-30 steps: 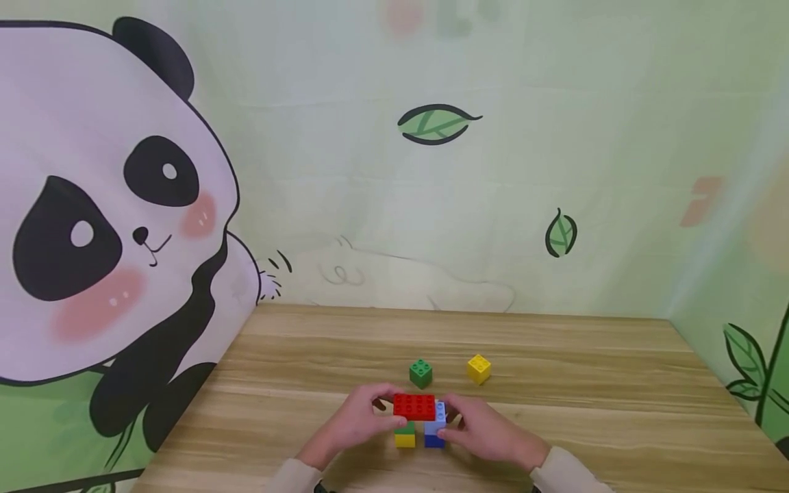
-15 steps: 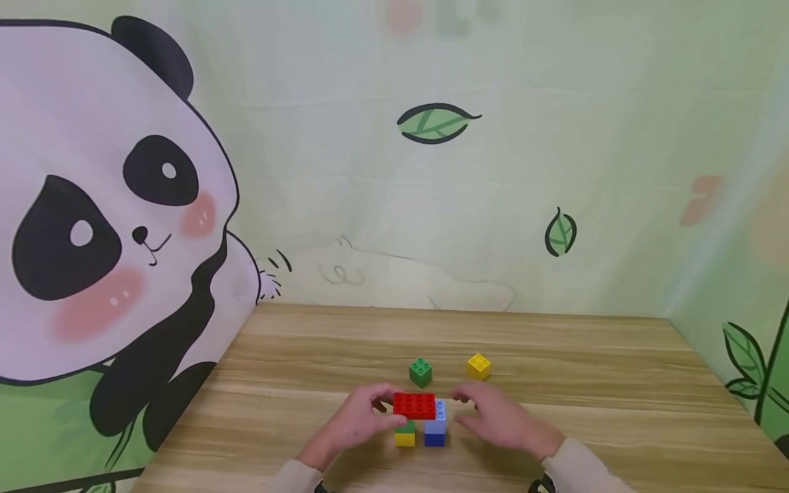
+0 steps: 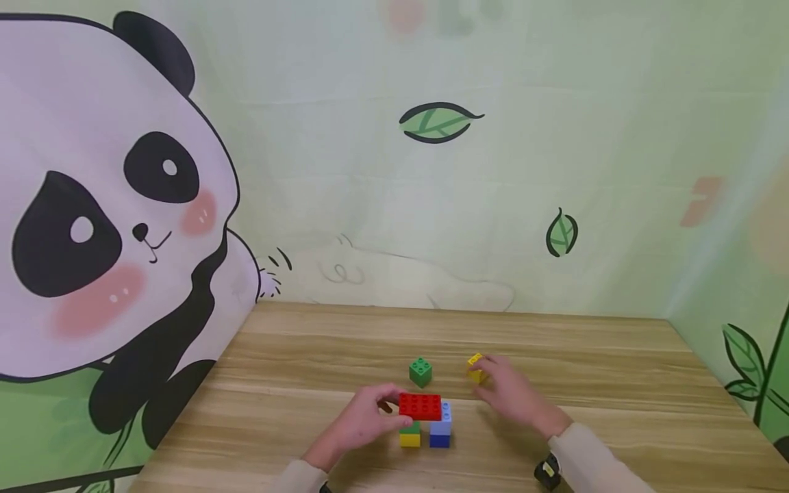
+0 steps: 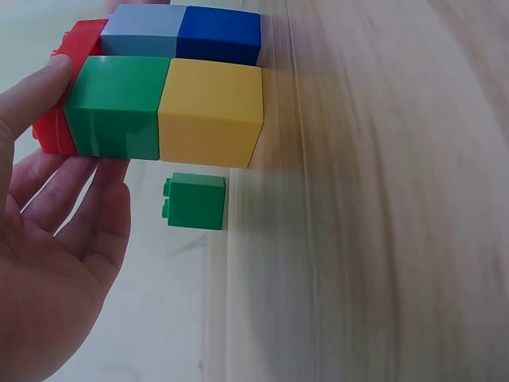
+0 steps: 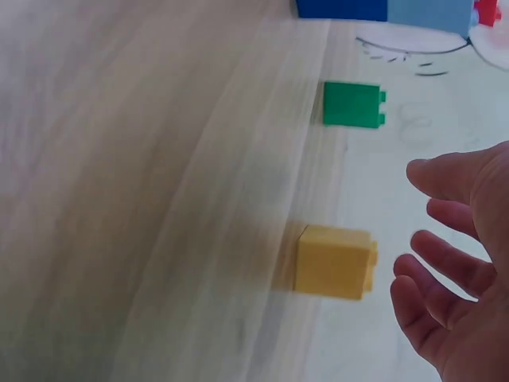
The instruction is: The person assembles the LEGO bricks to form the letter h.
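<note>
My left hand (image 3: 364,421) grips the left end of a long red building brick (image 3: 420,407), thumb in front and fingers behind. That brick bridges two columns: a green brick (image 4: 119,107) on a yellow one (image 4: 211,111), and a light blue brick (image 3: 441,428) on a dark blue one (image 3: 440,442). Studs of the light blue brick show beyond the red one's right end. My right hand (image 3: 518,394) reaches over a separate yellow brick (image 5: 334,263), its fingers spread and loosely bent. In the right wrist view a gap shows between those fingers and the brick.
A loose green brick (image 3: 420,372) stands on the wooden table (image 3: 308,356) behind the red one, left of the separate yellow brick. Behind the table hangs a pale green backdrop (image 3: 345,171) with a panda. A dark wrist strap (image 3: 547,472) sits by the right sleeve.
My right hand has let go of the light blue column and moved back and right to the separate yellow brick. The left hand keeps its grip on the red brick.
</note>
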Tool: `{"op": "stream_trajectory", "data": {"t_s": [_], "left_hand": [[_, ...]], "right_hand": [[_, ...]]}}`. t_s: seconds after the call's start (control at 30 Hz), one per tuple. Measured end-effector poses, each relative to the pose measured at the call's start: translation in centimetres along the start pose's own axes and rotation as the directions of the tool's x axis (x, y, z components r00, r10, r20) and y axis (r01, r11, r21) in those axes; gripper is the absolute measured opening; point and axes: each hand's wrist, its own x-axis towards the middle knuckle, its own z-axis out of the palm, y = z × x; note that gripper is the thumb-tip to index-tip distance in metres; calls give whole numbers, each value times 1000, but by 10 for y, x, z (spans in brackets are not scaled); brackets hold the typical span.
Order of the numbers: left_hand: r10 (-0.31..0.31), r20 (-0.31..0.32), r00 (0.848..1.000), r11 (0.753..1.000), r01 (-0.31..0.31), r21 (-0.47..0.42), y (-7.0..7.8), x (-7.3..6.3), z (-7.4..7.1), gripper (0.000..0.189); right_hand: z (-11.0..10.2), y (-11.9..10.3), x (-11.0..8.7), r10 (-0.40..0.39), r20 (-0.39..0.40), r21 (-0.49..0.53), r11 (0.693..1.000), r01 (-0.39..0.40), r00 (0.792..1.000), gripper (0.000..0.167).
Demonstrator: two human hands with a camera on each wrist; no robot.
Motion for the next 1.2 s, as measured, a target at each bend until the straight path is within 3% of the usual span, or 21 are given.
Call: {"op": "stream_trajectory", "data": {"t_s": [0.17,0.4,0.6,1.2], "left_hand": [[8,4,1000,1000,-8,17,0,2,3,31],[-5,11,1000,1000,4,19,3,5,6,30],[19,8,1000,1000,-19,12,4,7,11,31],[-9,19,1000,1000,9,-1,5,13,18,32]], "right_hand": [[3,10,4,67,-24,-25,997,-67,997,42],[7,21,6,127,4,-37,991,-126,992,53],[10,27,8,151,20,-37,988,-150,988,46],[16,28,15,179,51,-15,984,-178,983,25]]}}
